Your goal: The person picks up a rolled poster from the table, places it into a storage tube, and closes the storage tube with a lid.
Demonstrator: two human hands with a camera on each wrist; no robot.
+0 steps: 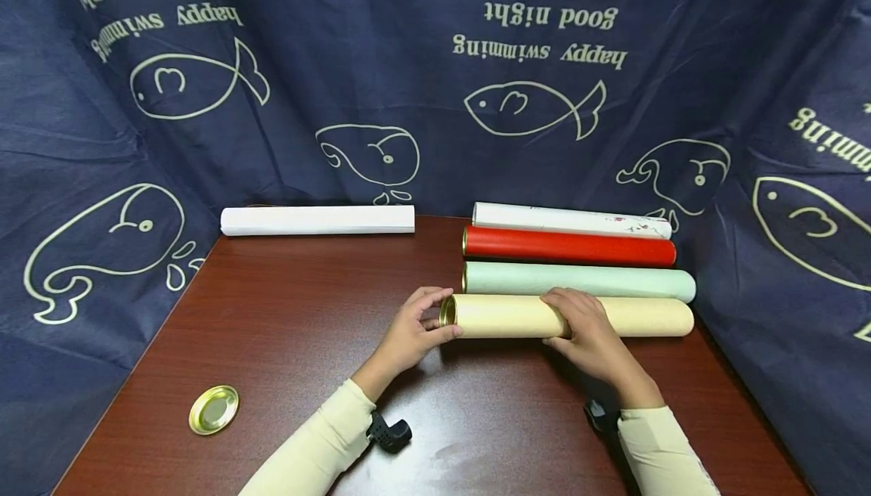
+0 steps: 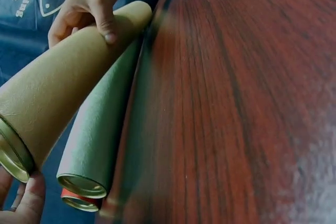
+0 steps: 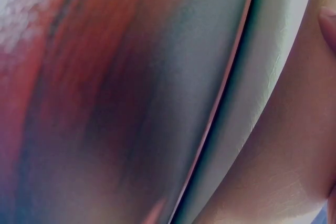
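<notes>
A cream-coloured mailing tube [image 1: 503,316] lies crosswise in front of me, with a gold metal end [image 1: 447,311] facing left. My left hand [image 1: 410,336] grips the rim of that end, thumb at the near side and fingers at the far side. Farther along, my right hand [image 1: 587,336] holds the tube's middle from above, thumb on the near side. In the left wrist view, the tube slants across, its gold rim [image 2: 14,150] held at the bottom left corner. The right wrist view shows the tube's side [image 3: 278,145] close up.
Behind the cream tube lie a pale green tube [image 1: 578,280], a red tube [image 1: 571,246] and a white patterned tube [image 1: 565,218]. A white roll [image 1: 316,221] lies at the back left. A round gold lid [image 1: 214,410] rests at the table's front left. Dark blue cloth [image 1: 435,88] surrounds the table.
</notes>
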